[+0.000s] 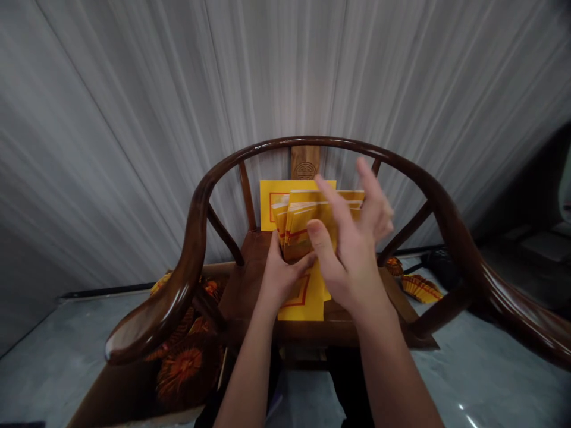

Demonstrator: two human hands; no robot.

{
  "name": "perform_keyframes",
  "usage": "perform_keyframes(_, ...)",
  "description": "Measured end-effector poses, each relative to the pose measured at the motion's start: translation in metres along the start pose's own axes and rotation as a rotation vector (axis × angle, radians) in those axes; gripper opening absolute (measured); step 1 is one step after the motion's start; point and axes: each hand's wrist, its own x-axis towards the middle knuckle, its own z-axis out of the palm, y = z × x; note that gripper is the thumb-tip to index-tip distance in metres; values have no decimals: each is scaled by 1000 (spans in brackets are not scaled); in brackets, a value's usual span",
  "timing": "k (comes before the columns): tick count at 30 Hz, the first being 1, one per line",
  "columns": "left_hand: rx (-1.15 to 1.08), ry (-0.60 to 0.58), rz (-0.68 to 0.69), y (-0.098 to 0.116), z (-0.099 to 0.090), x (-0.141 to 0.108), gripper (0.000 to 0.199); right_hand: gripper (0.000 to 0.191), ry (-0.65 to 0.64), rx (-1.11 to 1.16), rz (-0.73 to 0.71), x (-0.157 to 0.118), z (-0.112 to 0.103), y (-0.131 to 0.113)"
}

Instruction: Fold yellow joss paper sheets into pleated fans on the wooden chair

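A thick stack of yellow paper sheets stands up over the seat of a wooden armchair. My left hand grips its lower left edge, thumb in front. My right hand is raised in front of the stack's right side, fingers spread and slightly blurred; nothing shows in its grasp. Behind the stack, another yellow sheet with a red printed frame leans against the chair back. A yellow sheet with a red frame lies on the seat below my hands.
The chair's curved brown armrest surrounds the work on both sides. Beside the chair at left, a cardboard box contains several folded yellow-orange paper rosettes. More folded yellow paper lies on the floor at right. A grey striped wall stands behind.
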Motion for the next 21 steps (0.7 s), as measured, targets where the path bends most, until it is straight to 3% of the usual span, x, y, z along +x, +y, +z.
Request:
perform_keyframes(3,-27,10,39,-2,1,2,76,48,-68,2,-12,2,9,-4)
perform_keyframes(10,13,-35,47,-4,-1,-1,70,49,-54,-38,-19,2,11,3)
perform_keyframes(15,164,-145,38,8,-6,-7,49,61,-124,-42,-84,6,-11,14)
perform_keyframes(21,525,-363,100,60,-6,-20,44,56,-198,-75,-24,4,-57,31)
